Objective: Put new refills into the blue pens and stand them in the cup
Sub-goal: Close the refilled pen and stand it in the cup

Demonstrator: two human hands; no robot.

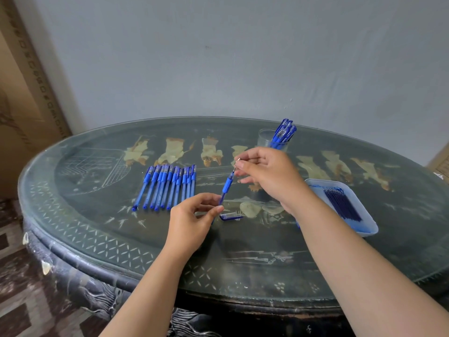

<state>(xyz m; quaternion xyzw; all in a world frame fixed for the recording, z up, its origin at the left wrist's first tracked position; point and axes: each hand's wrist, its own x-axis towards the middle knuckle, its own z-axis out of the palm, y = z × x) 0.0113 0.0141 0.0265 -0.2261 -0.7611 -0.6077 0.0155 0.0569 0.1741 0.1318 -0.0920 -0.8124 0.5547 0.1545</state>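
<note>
Head view: gripped blue pen (pixel 227 185) barrel with left hand (pixel 194 218), pinched its tip with right hand (pixel 266 172), tilted above tabletop (pixel 102 222) (loose cap (pixel 230 217) beneath); saw other pens (pixel 283 132) standing in cup (pixel 264 139) behind.

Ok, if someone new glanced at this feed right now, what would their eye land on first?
Mid-table, one blue pen is being worked: the left hand grips its barrel and the right hand pinches its tip end. Left of them lies a neat row of blue pens. At the far right a clear cup holds more pens, with a tray of dark refills nearer the right edge.
</note>
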